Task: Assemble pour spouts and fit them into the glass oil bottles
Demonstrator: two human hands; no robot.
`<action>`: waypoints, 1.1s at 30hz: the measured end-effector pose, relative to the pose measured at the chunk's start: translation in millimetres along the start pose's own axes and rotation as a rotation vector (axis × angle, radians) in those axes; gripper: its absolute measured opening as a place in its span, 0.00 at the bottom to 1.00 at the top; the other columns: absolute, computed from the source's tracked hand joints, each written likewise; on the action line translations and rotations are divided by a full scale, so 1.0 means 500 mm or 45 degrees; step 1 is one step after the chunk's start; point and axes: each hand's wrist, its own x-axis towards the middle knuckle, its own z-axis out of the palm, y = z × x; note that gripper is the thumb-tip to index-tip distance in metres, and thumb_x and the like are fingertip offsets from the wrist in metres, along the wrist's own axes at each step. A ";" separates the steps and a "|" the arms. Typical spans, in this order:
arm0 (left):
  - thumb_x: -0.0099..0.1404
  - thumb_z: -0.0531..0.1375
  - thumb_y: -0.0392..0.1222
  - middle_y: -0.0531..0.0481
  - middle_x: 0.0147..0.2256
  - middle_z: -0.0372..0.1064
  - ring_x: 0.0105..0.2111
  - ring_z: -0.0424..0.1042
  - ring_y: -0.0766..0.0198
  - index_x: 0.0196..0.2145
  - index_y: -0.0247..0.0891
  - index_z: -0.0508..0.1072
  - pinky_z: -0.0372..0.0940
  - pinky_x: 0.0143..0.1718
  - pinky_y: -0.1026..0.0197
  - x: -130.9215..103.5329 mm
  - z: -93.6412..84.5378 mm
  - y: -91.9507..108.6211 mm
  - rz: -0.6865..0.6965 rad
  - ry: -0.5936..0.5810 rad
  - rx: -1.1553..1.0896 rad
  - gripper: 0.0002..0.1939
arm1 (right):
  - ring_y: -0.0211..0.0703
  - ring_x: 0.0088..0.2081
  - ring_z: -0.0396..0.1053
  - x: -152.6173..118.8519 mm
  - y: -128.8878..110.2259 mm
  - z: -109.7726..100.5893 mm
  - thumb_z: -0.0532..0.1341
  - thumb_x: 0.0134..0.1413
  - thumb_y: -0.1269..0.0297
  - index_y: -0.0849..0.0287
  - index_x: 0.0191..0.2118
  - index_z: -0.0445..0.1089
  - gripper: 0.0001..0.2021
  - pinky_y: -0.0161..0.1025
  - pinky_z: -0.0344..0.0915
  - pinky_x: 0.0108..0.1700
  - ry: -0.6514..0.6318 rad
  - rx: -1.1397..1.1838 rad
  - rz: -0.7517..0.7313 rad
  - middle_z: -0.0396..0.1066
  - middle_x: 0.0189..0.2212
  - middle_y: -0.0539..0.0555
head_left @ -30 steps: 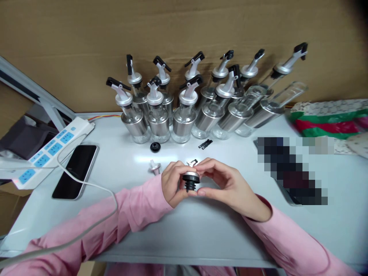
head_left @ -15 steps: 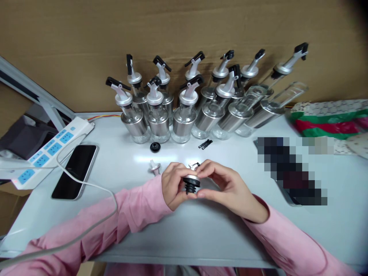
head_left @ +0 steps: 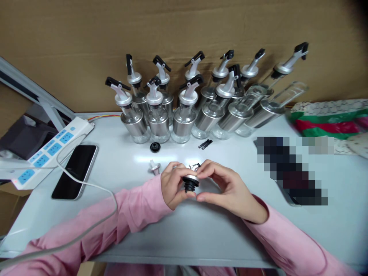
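Observation:
Both hands hold one bottle pourer (head_left: 190,183) just above the table, its silver collar up and its ribbed black stopper pointing down. My left hand (head_left: 174,186) is closed on it from the left, thumb at the foot of the stopper. From the right, my right hand (head_left: 222,184) has its fingertips on the silver collar, with the thumb low beside the stopper. Fingers partly cover the spout. Left of the hands, a loose silver pourer top (head_left: 154,167) rests on the table. Farther back lie a black rubber stopper (head_left: 155,147) and small black strips (head_left: 205,144).
Several glass bottles (head_left: 184,120) with steel bands and pourers stand in two rows against the cardboard (head_left: 86,57); two at right have bare necks. A phone (head_left: 75,172), a white cable (head_left: 100,187) and a power strip (head_left: 48,151) are at left. A patterned bag (head_left: 330,122) lies at right.
The pourer has tilted slightly, its stopper end shifting a little left. My right thumb has come slightly away from the stopper's foot. The things on the table have not moved.

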 end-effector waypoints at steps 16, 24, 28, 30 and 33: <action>0.69 0.48 0.56 0.52 0.33 0.76 0.28 0.72 0.65 0.46 0.39 0.58 0.56 0.50 0.53 0.000 -0.002 -0.009 0.100 -0.029 0.105 0.18 | 0.41 0.30 0.69 -0.001 -0.005 -0.001 0.71 0.43 0.62 0.56 0.28 0.67 0.11 0.39 0.65 0.35 0.057 -0.123 -0.082 0.71 0.26 0.51; 0.68 0.48 0.58 0.50 0.34 0.75 0.24 0.69 0.67 0.46 0.38 0.61 0.57 0.48 0.51 -0.001 -0.006 -0.010 0.076 -0.048 0.199 0.21 | 0.40 0.28 0.69 0.000 -0.011 0.000 0.67 0.48 0.65 0.57 0.26 0.67 0.08 0.37 0.64 0.34 0.075 -0.173 -0.049 0.71 0.24 0.50; 0.66 0.51 0.59 0.49 0.31 0.72 0.26 0.68 0.65 0.45 0.37 0.62 0.63 0.38 0.57 -0.002 -0.005 -0.007 -0.118 -0.053 0.095 0.22 | 0.39 0.30 0.70 -0.005 -0.011 0.008 0.62 0.51 0.69 0.57 0.36 0.63 0.07 0.36 0.66 0.36 -0.009 -0.109 0.054 0.70 0.27 0.50; 0.64 0.54 0.56 0.51 0.28 0.70 0.27 0.67 0.64 0.46 0.37 0.61 0.63 0.31 0.62 -0.004 -0.004 -0.006 -0.232 -0.069 -0.015 0.22 | 0.38 0.31 0.70 -0.007 -0.009 0.011 0.59 0.52 0.70 0.57 0.41 0.61 0.10 0.35 0.66 0.37 -0.039 -0.094 0.068 0.70 0.28 0.50; 0.62 0.55 0.52 0.49 0.31 0.69 0.30 0.67 0.64 0.47 0.37 0.59 0.62 0.28 0.65 -0.006 -0.007 -0.003 -0.332 -0.099 -0.173 0.21 | 0.37 0.31 0.70 -0.007 -0.007 0.013 0.59 0.53 0.70 0.56 0.44 0.59 0.13 0.36 0.67 0.38 -0.078 -0.076 0.070 0.69 0.28 0.49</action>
